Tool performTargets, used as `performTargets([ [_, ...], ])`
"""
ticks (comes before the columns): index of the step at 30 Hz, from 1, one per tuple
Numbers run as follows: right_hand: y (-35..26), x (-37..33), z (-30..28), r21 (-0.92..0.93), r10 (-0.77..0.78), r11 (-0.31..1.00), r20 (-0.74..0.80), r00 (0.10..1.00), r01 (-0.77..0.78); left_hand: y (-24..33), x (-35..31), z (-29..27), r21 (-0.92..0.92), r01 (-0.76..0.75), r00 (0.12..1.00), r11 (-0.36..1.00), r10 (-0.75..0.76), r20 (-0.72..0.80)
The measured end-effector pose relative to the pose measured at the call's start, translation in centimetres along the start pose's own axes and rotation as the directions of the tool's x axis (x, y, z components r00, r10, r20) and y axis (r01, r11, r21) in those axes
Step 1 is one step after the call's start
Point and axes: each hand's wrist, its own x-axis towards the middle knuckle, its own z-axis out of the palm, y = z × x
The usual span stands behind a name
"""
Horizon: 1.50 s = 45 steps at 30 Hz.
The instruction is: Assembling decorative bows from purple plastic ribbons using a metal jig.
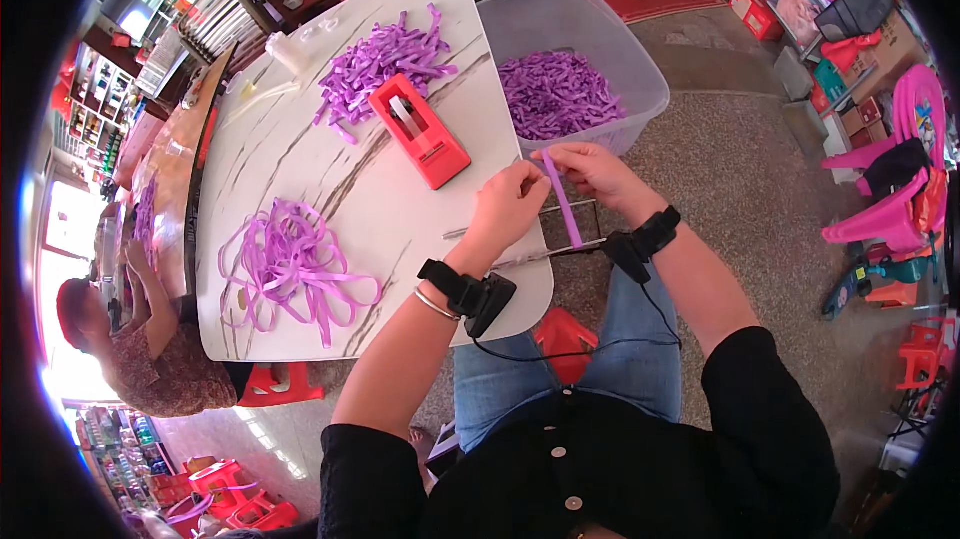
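Note:
A flat purple ribbon (562,201) stretches from between my hands down to a thin metal rod frame (590,242) that juts past the table's edge. My right hand (597,177) pinches its upper end. Just left of the ribbon, my left hand (512,201) is closed, fingers curled together; what lies in them is hidden. On the table, a red tape dispenser (425,134) rests beyond my left hand. Behind it is a heap of short folded purple ribbon pieces (372,67). Long loose purple ribbon (292,264) lies tangled at the left.
The white marbled table (250,174) ends just under my left forearm. Against its right side stands a translucent plastic tub (630,69) holding many folded ribbon pieces. A seated person (150,359) works at the far left. Pink chairs (900,159) stand at the right.

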Motion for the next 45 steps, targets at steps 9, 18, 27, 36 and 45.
performTargets([
  [9, 6.8, -5.2, 1.3, 0.044, 0.055, 0.998, -0.192, 0.98, -0.047, 1.7, -0.2, -0.2, 0.202, -0.042, 0.99, 0.979, 0.013, 0.138],
  [18, 8.7, -10.4, 5.6, 0.081, -0.208, 0.965, -0.338, 0.918, 0.249, 2.3, 0.2, -0.3, 0.381, -0.018, 0.984, 0.924, -0.051, 0.172],
  [27, 8.7, -10.6, 5.2, 0.301, -0.039, 0.94, -0.374, 0.927, 0.161, 1.2, 0.8, 0.2, 0.368, 0.041, 0.972, 0.929, -0.122, 0.199],
  [36, 7.1, -10.6, 4.9, 0.321, 0.05, 0.945, -0.311, 0.949, 0.056, 1.3, -0.2, 0.2, 0.315, -0.079, 0.989, 0.946, 0.035, 0.144],
  [45, 5.9, -11.2, 4.0, 0.149, 0.075, 0.988, -0.239, 0.968, -0.04, 3.0, -10.6, 0.5, -0.49, 0.437, 0.866, 0.754, -0.204, 0.457],
])
